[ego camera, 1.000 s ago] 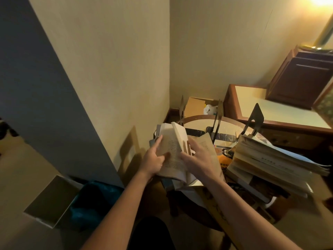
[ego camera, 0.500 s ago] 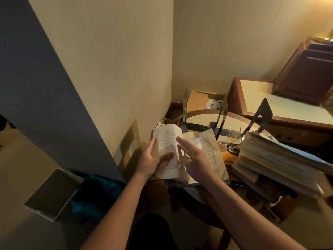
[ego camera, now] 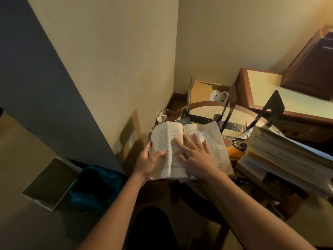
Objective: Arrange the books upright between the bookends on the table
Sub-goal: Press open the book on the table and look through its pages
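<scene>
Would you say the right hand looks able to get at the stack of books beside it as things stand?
Probably yes: the right hand lies flat on the open book, holding nothing, and the stack of books sits close on its right, with only a flat orange cover between.

There is one view only, from a wide-angle camera worn on the person's head. It faces forward and steeply down into a room corner (ego camera: 177, 51), where two walls meet (their seam runs down the upper middle of the frame). Both forearms (ego camera: 115, 204) run up from the bottom edge to the open book (ego camera: 167, 141), which sits near the middle, close under the lens. The round tabletop (ego camera: 203, 110) lies just beyond; the stack of books (ego camera: 284, 159) fills the right edge, the bin (ego camera: 93, 184) the lower left.
</scene>
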Demonstrator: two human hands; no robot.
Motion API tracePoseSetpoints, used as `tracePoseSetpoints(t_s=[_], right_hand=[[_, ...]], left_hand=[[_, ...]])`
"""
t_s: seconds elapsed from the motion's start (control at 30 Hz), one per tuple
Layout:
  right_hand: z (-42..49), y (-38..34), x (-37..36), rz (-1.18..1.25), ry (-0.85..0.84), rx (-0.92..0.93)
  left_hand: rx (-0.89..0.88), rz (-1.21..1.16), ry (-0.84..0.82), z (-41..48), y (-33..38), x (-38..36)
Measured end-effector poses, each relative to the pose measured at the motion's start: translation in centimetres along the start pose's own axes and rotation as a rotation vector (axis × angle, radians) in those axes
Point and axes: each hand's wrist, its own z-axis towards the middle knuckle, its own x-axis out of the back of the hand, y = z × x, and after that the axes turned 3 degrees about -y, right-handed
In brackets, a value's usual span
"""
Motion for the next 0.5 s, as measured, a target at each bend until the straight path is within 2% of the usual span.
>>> tracePoseSetpoints(t_s=[0.07,0.13,0.2,0.3,0.5], right_hand=[[0.1,0.1,-0.3,-0.028,-0.009,0.0],[0.0,0.2,-0.3,-0.032,-0.005,0.005],[0.0,0.2,-0.5,-0.033,0.006,0.004],[0.0,0.4,-1.0,-0.008,0.031,-0.024],[0.1,0.8,-1.3,-0.031,0.032,-0.002]], left_hand=[[-0.069,0.365,0.137,-0.3,0.0,-0.7],[-0.364,0.653,0.249,-1.1,0.1,-2.1],[-0.591,0.79,0.177,-1.8,0.7,-3.3],[-0.524,0.925,0.076,-1.1,-0.1,-4.0],[-0.416,0.943,0.039,1.4,1.2,-3.7]])
